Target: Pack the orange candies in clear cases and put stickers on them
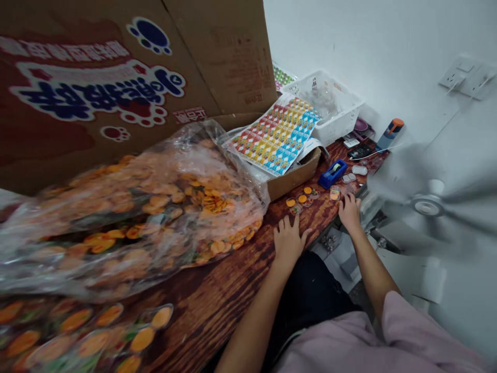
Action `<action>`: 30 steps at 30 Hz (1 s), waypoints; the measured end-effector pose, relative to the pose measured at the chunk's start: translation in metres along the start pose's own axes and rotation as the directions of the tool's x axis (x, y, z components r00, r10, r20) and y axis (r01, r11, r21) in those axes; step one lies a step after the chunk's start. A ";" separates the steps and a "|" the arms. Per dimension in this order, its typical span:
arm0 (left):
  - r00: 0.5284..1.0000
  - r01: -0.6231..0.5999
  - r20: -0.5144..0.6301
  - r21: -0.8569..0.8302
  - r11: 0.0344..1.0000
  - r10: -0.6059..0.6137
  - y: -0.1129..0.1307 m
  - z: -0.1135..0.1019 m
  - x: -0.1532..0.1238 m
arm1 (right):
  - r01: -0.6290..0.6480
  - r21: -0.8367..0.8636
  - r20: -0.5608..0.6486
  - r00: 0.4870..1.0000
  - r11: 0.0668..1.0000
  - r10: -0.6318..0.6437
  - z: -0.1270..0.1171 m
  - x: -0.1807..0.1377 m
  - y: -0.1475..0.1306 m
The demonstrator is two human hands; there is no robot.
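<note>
My left hand lies on the dark wood-grain table, fingers spread and holding nothing. Just beyond its fingertips is a small group of clear pieces with round orange faces. My right hand rests at the table's front edge, fingers apart. Close to its thumb side sits a small clear piece with a coloured print; whether they touch I cannot tell. A large clear plastic bag, full of similar orange pieces, spreads to the left of my left hand. More orange-faced pieces lie at the near left, blurred.
A big cardboard box stands behind the bag. Sticker sheets lie over a low carton, beside a white basket. Further right are a blue tape dispenser, a phone, an orange-capped bottle and a fan.
</note>
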State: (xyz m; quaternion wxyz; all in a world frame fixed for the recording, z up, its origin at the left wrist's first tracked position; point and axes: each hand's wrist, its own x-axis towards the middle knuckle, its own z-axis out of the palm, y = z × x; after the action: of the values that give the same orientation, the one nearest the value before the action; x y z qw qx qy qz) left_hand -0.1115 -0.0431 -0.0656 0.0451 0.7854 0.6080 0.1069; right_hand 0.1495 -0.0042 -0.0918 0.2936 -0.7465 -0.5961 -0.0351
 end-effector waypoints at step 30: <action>0.958 0.069 -0.182 -0.606 0.792 -0.223 -0.091 -0.004 -0.144 | -0.737 0.662 0.749 0.643 0.135 -0.163 -0.040 -0.090 -0.135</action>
State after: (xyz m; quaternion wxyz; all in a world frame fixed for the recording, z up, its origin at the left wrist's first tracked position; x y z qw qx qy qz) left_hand -0.2325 -0.1589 -0.0962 0.2216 0.6626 0.6040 0.3833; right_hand 0.0121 -0.0862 -0.0413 0.4487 -0.4531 -0.3595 0.6813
